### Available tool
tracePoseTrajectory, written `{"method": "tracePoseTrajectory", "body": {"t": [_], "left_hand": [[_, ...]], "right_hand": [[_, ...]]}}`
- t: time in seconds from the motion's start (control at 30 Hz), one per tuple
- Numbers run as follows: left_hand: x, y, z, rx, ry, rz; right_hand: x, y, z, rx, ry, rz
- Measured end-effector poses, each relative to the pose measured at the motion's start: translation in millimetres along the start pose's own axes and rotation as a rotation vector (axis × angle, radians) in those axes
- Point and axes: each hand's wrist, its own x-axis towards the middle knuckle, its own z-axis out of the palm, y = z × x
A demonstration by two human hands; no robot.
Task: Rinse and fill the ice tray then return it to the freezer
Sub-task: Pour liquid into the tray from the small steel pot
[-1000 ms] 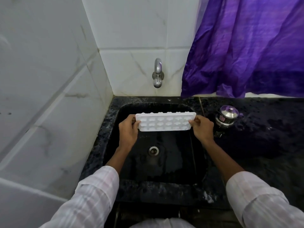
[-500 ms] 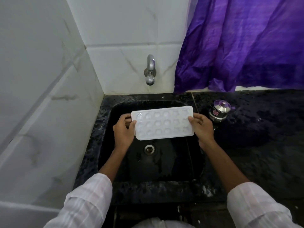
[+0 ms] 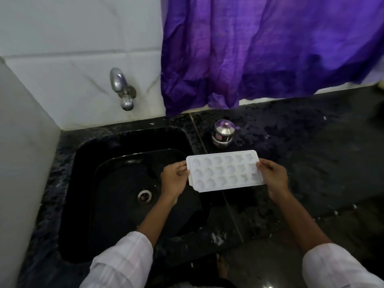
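Observation:
A white ice tray [image 3: 225, 171] with several moulded cells is held level, cells up, above the right rim of the black sink [image 3: 83, 154] and the counter's edge. My left hand [image 3: 173, 179] grips its left short end, and my right hand [image 3: 273, 176] grips its right short end. The chrome tap [image 3: 122, 90] sticks out of the white tiled wall to the upper left of the tray, and no water runs from it. The sink's drain [image 3: 144, 196] lies below my left hand.
A small steel pot with a lid [image 3: 223, 133] stands on the wet black counter [image 3: 311, 146] just behind the tray. A purple curtain [image 3: 270, 48] hangs over the back of the counter. A white tiled wall [image 3: 22, 142] closes the left side.
The tray has turned from tilted away to flat with its cells up and has moved right, from over the sink's middle to over its right rim. Both hands kept their hold.

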Motion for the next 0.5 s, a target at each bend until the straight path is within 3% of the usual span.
{"method": "tracePoseTrajectory", "body": {"t": [0.23,0.5], "left_hand": [[4,3,71,0.061,-0.003,-0.01],[13,9,119,0.145,0.124,-0.039]], "right_hand": [[57,13,-39,-0.165,0.007,-0.046],[107,19,-46,-0.274,-0.111,-0.14]]}}
